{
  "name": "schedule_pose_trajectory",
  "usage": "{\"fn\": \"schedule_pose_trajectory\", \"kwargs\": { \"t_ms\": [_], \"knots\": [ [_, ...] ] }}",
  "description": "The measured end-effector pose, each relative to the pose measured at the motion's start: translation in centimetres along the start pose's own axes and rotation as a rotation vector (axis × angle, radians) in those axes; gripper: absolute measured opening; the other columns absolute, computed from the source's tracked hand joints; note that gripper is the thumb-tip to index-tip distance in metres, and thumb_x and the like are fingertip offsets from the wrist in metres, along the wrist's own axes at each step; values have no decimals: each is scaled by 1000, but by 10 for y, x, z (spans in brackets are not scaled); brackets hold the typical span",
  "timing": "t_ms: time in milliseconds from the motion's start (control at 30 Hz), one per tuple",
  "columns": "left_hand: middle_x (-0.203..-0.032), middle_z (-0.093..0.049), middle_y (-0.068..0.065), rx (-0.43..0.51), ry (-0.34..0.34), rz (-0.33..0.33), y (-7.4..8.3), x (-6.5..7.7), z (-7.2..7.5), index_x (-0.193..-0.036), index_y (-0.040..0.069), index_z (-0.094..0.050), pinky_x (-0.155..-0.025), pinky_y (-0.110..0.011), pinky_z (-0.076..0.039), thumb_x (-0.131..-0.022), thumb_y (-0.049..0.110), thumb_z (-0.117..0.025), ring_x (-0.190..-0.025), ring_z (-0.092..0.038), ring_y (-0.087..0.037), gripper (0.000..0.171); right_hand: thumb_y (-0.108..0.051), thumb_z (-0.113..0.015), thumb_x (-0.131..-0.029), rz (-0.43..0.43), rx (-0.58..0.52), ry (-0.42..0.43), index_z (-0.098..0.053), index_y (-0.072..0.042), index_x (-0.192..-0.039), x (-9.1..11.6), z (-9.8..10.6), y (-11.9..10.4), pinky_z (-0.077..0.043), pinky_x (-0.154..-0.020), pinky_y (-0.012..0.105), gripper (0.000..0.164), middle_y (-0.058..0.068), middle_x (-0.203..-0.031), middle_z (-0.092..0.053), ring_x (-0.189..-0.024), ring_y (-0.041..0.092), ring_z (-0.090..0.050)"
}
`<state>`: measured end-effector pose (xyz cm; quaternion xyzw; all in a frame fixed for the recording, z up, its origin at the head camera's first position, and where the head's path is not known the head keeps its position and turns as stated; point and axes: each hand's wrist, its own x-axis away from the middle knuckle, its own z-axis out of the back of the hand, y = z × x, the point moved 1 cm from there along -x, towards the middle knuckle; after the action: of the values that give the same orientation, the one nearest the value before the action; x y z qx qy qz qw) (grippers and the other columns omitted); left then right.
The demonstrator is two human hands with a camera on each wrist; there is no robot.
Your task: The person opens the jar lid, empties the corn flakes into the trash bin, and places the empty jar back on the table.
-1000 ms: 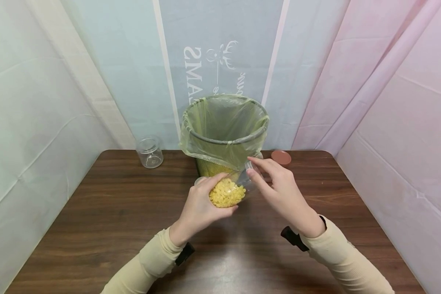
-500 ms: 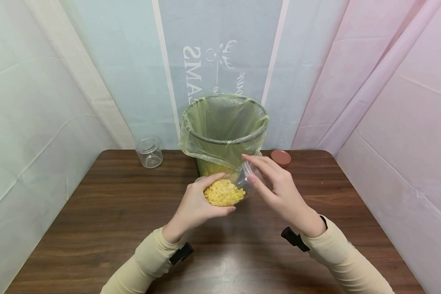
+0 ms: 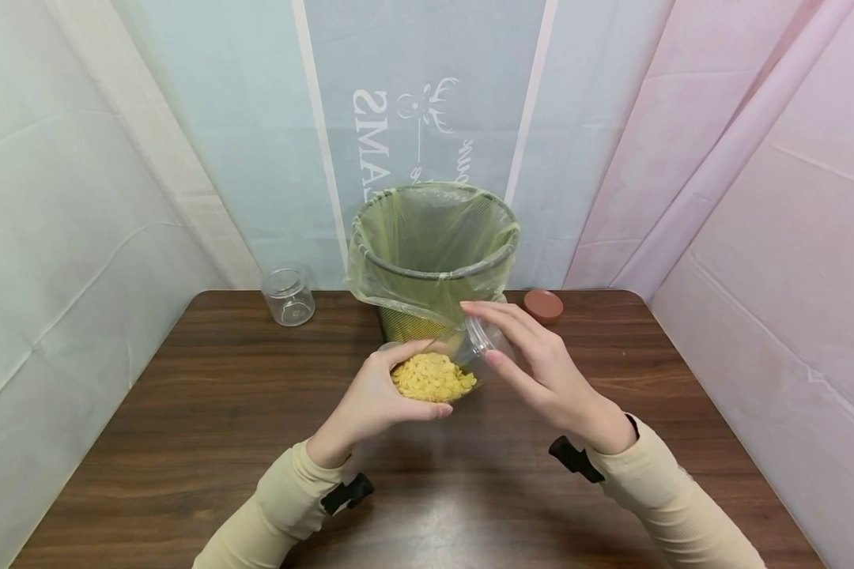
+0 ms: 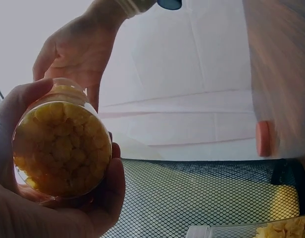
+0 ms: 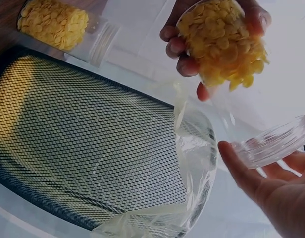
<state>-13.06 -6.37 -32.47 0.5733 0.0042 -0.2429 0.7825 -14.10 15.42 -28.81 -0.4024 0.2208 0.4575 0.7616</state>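
Observation:
In the head view my left hand (image 3: 366, 403) grips the body of a clear plastic jar (image 3: 434, 378) part filled with yellow flakes (image 5: 222, 42). The jar leans over with its mouth toward the right, in front of the bin. My right hand (image 3: 541, 356) is at its threaded neck (image 5: 274, 144), index finger on one side and thumb on the other. The left wrist view looks at the jar's round base (image 4: 63, 148), flakes pressed against it and fingers wrapped around. Just in front of the hands stands a mesh bin (image 5: 88, 144) with a pale yellow liner (image 3: 434, 284) folded over its rim.
A second jar of flakes (image 5: 53, 22) stands close to the bin, mostly hidden behind my left hand in the head view. At the table's back left is a clear jar (image 3: 289, 296) without flakes. A reddish-brown lid (image 3: 544, 306) lies at the back right of the wooden table (image 3: 206, 427).
My left hand and the jar have shifted slightly left. The jar's neck has come slightly lower and left, with my right fingers still at it.

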Motion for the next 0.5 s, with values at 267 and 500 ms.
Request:
{"fn": "schedule_pose_trajectory", "kwargs": {
  "t_ms": [267, 500],
  "knots": [
    [-111, -67, 12, -31, -11, 5, -10, -2, -1, -116, 33, -64, -86, -28, -47, -64, 20, -87, -97, -57, -9, 59, 1, -50, -89, 48, -68, -8, -51, 7, -128, -7, 5, -17, -30, -112, 29, 40, 22, -133, -52, -128, 27, -46],
    [-110, -66, 18, -134, 79, -46, -17, -2, -5, -117, 36, -63, -80, -30, -48, -60, 33, -88, -93, -57, -9, 62, -9, -45, -96, 35, -72, 82, -54, 6, -124, -8, 2, -15, -35, -108, 29, 33, 24, -131, -52, -127, 29, -47]
  ]
}}
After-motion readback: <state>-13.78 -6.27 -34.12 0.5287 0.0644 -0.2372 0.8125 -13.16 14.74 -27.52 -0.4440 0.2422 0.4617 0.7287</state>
